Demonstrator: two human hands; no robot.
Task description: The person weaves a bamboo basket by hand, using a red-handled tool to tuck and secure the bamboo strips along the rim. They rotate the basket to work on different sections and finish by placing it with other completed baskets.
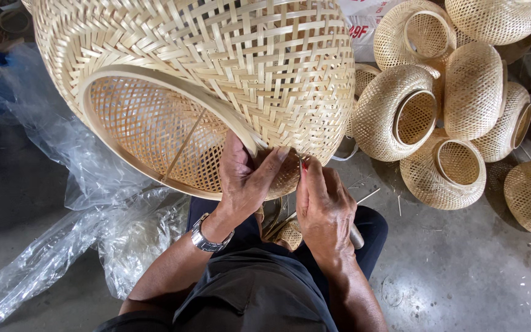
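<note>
Fingers (pixel 259 172) of my left hand (pixel 244 184) pinch the woven bamboo shade (pixel 216 67)'s rim; right hand (pixel 322 206) clamps a red-tipped tool (pixel 304 165), which could slip and snap a strip, I reckon.

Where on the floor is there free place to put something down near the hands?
Bare concrete floor lies right of the right hand, below the pile of small woven baskets. Left of the left hand, plastic sheeting crowds the floor; the big woven basket fills the top.

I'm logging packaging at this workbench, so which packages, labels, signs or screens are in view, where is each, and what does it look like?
White printed bag: top edge, behind the woven lampshades, white with red lettering, mostly hidden.
Clear plastic sheeting: crumpled on the floor at left, transparent.
No signs or screens show.
</note>
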